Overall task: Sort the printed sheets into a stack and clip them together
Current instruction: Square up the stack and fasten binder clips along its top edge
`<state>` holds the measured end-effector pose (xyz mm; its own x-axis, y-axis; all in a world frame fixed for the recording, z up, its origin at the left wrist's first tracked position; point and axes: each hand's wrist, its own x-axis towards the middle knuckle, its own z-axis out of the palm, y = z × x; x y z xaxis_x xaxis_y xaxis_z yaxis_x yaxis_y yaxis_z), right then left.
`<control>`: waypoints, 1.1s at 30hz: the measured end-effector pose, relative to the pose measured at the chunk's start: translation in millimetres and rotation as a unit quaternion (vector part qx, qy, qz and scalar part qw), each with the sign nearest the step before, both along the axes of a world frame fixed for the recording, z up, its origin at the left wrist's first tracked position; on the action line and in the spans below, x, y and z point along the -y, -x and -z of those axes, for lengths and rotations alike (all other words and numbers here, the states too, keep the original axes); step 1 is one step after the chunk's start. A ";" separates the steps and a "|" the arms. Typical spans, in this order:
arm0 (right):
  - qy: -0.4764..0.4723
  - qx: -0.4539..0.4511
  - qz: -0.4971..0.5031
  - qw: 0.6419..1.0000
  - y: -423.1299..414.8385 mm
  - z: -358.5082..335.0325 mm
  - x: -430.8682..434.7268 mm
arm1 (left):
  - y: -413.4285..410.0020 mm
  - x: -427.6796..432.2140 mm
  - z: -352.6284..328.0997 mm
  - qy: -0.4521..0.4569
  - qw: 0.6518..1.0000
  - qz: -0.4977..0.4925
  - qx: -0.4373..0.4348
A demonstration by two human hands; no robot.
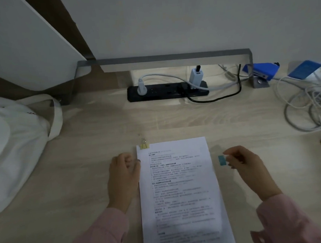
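Left hand (124, 177), loosely curled, steadies the left edge of the white printed paper stack (181, 191) at bench (99, 125) centre; right hand (243, 165) pinches a small teal binder clip (221, 160). A yellow binder clip (144, 145) grips the far-left corner. Sheets likely light, floppy, slippery; best clipped at an edge.

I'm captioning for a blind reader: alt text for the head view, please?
A stack of printed sheets on a wooden desk, a yellow clip at its top-left corner; the left hand steadies it, the right hand holds a teal clip.
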<state>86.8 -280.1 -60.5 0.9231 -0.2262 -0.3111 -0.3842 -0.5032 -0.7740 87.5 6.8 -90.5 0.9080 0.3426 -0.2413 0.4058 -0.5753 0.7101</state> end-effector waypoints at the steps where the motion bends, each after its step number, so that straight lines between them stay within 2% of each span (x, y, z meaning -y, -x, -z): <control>1: -0.034 -0.005 -0.036 0.999 -5.6 -6.7 -13.9 | -1.9 4.3 -7.1 0.025 0.999 0.022 0.017; 2: -0.066 -0.009 -0.070 0.995 -10.1 -11.8 -28.2 | -3.8 10.1 -14.1 0.083 0.995 0.061 0.013; 4: -0.111 -0.016 -0.133 0.985 -16.1 -17.4 -55.5 | -6.4 25.6 -27.7 0.208 0.963 0.162 -0.063; 6: -0.142 -0.015 -0.176 0.974 -19.6 -17.7 -75.8 | -8.2 37.7 -33.8 0.269 0.927 0.230 -0.123; 11: -0.169 -0.036 -0.203 0.964 -32.0 -11.7 -83.2 | -17.1 36.9 -27.3 0.301 0.917 0.235 -0.115; 17: -0.097 -0.122 -0.262 0.952 -44.6 -5.4 -70.3 | -27.0 38.5 -24.4 0.313 0.913 0.247 -0.087; 22: -0.161 -0.132 -0.271 0.940 -52.8 -8.4 -67.8 | -37.8 42.0 -26.4 0.319 0.909 0.259 -0.077; 24: -0.162 -0.119 -0.257 0.945 -56.4 -7.2 -66.7 | -43.9 42.9 -26.2 0.289 0.916 0.266 -0.076; 25: -0.151 -0.113 -0.252 0.949 -58.7 -5.9 -65.5 | -48.0 41.9 -24.1 0.234 0.931 0.275 -0.061; 27: -0.096 -0.088 -0.258 0.957 -64.9 -1.8 -61.7 | -59.5 36.1 -18.3 0.026 0.950 0.310 0.010; 29: -0.015 -0.056 -0.289 0.956 -73.0 2.1 -58.6 | -71.0 30.6 -11.3 -0.134 0.924 0.353 0.062; 31: 0.051 -0.033 -0.331 0.942 -82.5 5.9 -57.1 | -80.3 30.0 -4.4 -0.204 0.898 0.388 0.036; 33: 0.104 -0.018 -0.372 0.922 -92.4 8.7 -56.0 | -86.5 34.2 1.3 -0.234 0.881 0.410 0.003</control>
<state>179.3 -224.1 -69.2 0.8368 0.4081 -0.3651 0.1045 -0.7735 -0.6251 174.0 -27.4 -91.9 0.8974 -0.3690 -0.2418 -0.2863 -0.9041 0.3172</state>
